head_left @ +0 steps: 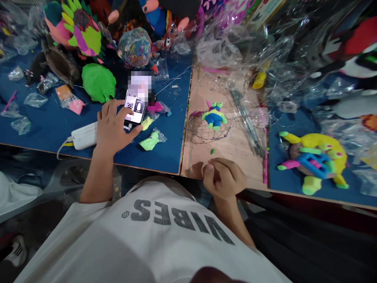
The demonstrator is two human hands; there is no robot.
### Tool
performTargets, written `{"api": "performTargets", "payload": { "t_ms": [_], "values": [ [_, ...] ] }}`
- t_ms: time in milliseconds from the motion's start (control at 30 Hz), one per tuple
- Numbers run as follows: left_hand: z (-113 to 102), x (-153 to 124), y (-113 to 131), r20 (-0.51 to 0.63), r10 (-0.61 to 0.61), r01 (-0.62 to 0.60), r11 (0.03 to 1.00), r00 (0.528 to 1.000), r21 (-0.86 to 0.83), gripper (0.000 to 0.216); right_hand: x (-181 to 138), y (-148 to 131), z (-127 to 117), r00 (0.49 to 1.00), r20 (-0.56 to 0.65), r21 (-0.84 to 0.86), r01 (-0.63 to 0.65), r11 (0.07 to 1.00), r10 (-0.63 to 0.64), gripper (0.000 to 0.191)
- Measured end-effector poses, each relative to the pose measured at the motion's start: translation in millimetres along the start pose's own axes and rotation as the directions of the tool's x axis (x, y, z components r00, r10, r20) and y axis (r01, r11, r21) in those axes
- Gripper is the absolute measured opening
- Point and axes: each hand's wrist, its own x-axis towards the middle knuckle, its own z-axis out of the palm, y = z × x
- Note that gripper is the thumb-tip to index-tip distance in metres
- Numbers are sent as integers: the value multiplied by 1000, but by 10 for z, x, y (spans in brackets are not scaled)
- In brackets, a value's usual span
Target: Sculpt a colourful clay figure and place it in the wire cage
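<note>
My left hand (113, 127) lies over the lower part of a lit smartphone (136, 112), fingers spread. Its index finger touches the screen and the thumb rests by the phone's lower corner. Under the left wrist is a white power bank (84, 135) with a cable. My right hand (225, 177) is curled closed at the near edge of the wooden board (196, 157); what it holds, if anything, is hidden. Beyond it, a small blue and green clay figure (215, 118) sits on a round wire frame (196, 133). A tiny green clay bit (212, 151) lies between hand and figure.
Bagged light-green clay (150, 141) is right of the left hand. A green clay dome (99, 82) and a speckled clay turtle (135, 47) stand behind. Metal rods (247, 122) lie on the board. A yellow clay figure (321, 157) is at right, with plastic wrappers (224, 51) behind.
</note>
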Motion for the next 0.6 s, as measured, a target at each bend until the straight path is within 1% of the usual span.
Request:
{"api": "performTargets", "payload": {
  "t_ms": [100, 267, 433, 600],
  "values": [
    [-2, -3, 3, 8, -12, 12, 1000, 1000, -13, 46, -1, -1, 1, 1000, -1, -5, 1, 1000, -1, 10],
    [-10, 3, 16, 21, -39, 40, 999, 999, -32, 39, -8, -3, 5, 1000, 0, -3, -7, 1000, 7, 11],
    [0, 5, 6, 29, -35, 36, 999, 999, -25, 47, 0, -2, 0, 1000, 1, -10, -5, 1000, 5, 11],
    [7, 2, 8, 25, -35, 36, 999, 999, -18, 50, 3, -2, 1, 1000, 4, -13, -2, 1000, 2, 11]
  ]
}}
